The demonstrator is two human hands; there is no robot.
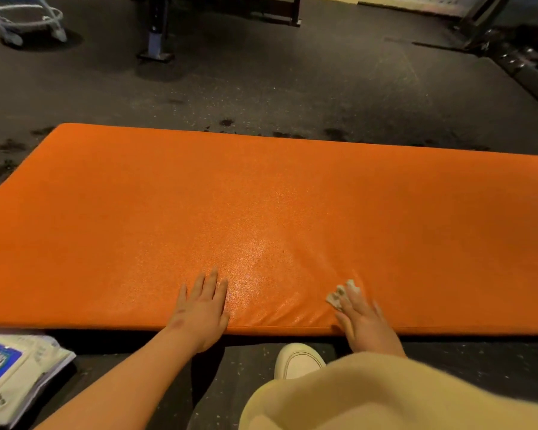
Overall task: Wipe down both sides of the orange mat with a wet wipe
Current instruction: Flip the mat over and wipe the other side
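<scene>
A large orange mat (261, 206) lies flat on the dark speckled floor and fills the middle of the view. My left hand (201, 308) rests palm down with straight fingers on the mat's near edge. My right hand (362, 318) presses a small crumpled white wet wipe (339, 294) against the mat near the same edge, fingers extended over it. The wipe pokes out from under my fingertips. The mat's surface between my hands looks shiny and slightly wrinkled.
A pack of wet wipes (11, 372) lies on the floor at the lower left. My white shoe (295, 361) and a yellow sleeve (385, 395) are below the mat. Gym equipment frames (157, 35) and a wheeled stand (28, 23) are at the back.
</scene>
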